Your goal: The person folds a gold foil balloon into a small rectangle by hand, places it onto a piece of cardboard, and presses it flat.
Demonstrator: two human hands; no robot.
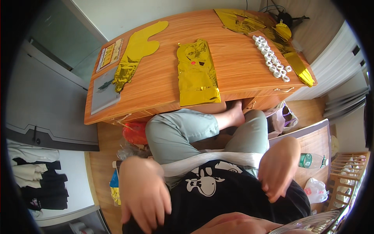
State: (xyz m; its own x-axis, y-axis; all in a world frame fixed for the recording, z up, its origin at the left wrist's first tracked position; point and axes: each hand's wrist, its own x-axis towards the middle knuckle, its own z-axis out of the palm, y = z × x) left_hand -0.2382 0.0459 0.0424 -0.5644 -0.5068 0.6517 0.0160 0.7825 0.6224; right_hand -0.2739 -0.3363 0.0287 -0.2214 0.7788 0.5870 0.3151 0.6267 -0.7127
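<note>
My left hand [144, 191] hangs in front of my chest, its fingers loosely spread and pointing down, slightly blurred, with nothing seen in them. On the other side my right hand [278, 167] droops with a bent wrist; its fingers point down, partly bunched, and no object shows in them. A white shiny strip [210, 162] runs across my lap between the two hands. Its ends disappear behind them, so I cannot tell how it is fastened. On the desk ahead lies a folded gold foil balloon [198, 74], flat, apart from both hands.
Another gold foil balloon [142, 43] lies left on the wooden desk [230, 58], beside a clear plastic bag [105, 91]. More gold foil [241, 21] is at the far right, near several white ribbon rolls [270, 58]. A bottle [313, 160] and a white bag [315, 190] are right of me.
</note>
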